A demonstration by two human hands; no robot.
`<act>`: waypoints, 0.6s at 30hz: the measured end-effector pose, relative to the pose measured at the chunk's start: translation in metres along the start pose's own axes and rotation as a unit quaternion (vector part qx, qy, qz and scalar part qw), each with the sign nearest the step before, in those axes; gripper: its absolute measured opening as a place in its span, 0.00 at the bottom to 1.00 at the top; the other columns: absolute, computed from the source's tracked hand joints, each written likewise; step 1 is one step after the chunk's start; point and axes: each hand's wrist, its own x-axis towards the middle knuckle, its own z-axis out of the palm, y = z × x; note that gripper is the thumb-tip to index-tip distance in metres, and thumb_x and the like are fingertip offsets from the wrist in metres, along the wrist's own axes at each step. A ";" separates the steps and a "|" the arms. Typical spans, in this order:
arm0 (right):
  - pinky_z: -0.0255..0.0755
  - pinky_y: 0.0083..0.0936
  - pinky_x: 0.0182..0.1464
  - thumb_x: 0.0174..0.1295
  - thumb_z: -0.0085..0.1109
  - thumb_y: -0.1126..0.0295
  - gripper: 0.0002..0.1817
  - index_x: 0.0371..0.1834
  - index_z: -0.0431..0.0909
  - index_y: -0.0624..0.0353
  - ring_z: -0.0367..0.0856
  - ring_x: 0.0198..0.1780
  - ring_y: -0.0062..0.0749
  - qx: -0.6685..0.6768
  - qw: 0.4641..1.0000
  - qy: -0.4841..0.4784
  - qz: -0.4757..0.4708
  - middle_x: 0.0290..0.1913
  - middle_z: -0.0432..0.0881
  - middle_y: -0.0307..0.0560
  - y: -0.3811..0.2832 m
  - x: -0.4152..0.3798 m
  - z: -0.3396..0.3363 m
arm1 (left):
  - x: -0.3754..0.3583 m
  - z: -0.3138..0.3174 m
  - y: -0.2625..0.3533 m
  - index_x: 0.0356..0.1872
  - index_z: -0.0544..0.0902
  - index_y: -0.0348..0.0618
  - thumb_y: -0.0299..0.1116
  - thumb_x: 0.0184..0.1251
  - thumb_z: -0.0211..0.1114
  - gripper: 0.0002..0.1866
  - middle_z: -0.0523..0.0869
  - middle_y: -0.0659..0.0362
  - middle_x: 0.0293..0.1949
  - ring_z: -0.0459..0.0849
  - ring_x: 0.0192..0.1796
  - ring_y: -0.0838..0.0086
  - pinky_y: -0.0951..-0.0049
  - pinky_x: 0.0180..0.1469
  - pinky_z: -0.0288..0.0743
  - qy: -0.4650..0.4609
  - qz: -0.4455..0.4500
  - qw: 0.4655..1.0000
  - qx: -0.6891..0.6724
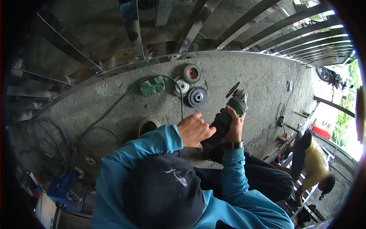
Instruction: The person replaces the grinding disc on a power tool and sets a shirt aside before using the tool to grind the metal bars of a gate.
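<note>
Fingers curled, my left hand (196, 129) is beside the dark rear part of a green angle grinder (224, 119); what it holds, if anything, is hidden. My right hand (235, 124), with a watch at the wrist, is closed round the grinder near its metal head. A thin disc (233, 89) on the grinder's head stands tilted above the floor. Left of the grinder lie a dark flap disc (197, 97), a pale disc (182, 87) and a brown-centred wheel (191, 73). A green cloth (153, 86) lies near them.
Metal bars (133, 30) form a frame along the top. A cable (110, 108) crosses the concrete floor (259, 80) near a round container (148, 126). A blue machine (68, 192) stands lower left. Another person (315, 158) in yellow bends beside metal frames at right.
</note>
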 end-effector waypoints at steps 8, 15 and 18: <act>0.82 0.33 0.43 0.51 0.74 0.79 0.45 0.71 0.57 0.54 0.83 0.42 0.33 -0.100 0.990 -0.070 -0.064 0.48 0.79 0.48 0.005 -0.005 -0.011 | -0.076 -0.155 0.001 0.35 0.87 0.43 0.63 0.78 0.51 0.32 0.86 0.57 0.29 0.82 0.30 0.67 0.68 0.35 0.71 0.392 0.250 0.697 -0.546; 0.81 0.29 0.48 0.48 0.77 0.75 0.49 0.73 0.57 0.57 0.83 0.45 0.32 -0.180 0.974 -0.098 -0.099 0.52 0.79 0.49 -0.013 -0.027 0.000 | -0.100 -0.173 0.043 0.41 0.92 0.65 0.44 0.72 0.65 0.07 0.80 0.70 0.30 0.77 0.39 0.75 0.66 0.45 0.64 0.377 0.241 0.681 -0.579; 0.81 0.29 0.46 0.49 0.75 0.76 0.48 0.73 0.57 0.57 0.83 0.44 0.33 -0.207 0.965 -0.105 -0.120 0.51 0.79 0.50 -0.016 -0.028 -0.001 | -0.106 -0.166 0.043 0.37 0.87 0.42 0.55 0.79 0.53 0.26 0.83 0.56 0.28 0.80 0.30 0.63 0.63 0.41 0.71 0.399 0.323 0.670 -0.536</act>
